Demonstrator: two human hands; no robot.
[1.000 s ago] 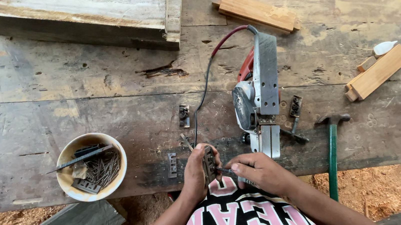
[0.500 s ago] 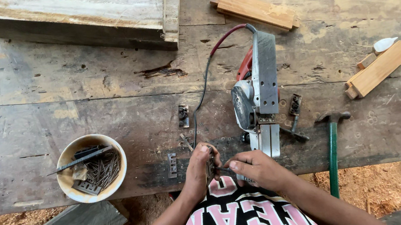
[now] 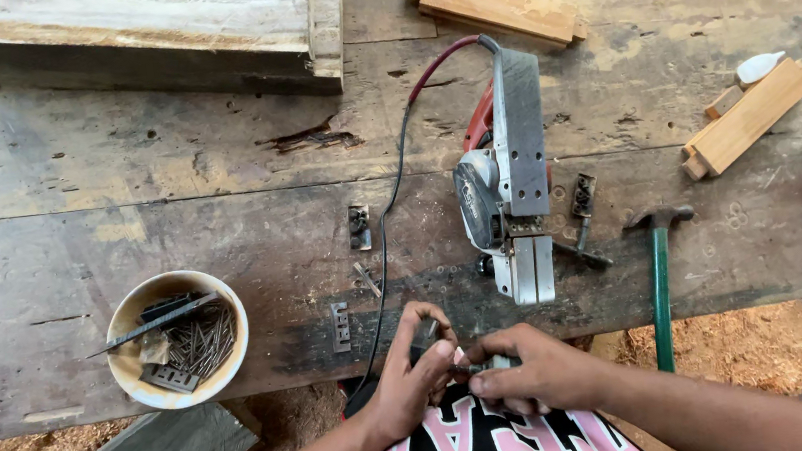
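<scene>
Worn, stained wooden workbench point(image 3: 113, 168), sawdust-covered floor point(image 3: 756, 336), daylight

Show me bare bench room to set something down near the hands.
Free: the bench between the bowl of nails and the plank; also between the hammer and wood block. Crowded: around the planer, by both hands.

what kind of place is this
Most likely a carpentry workshop: a worn wooden workbench carries an electric planer, a hammer and a bowl of nails, with sawdust on the ground.
</scene>
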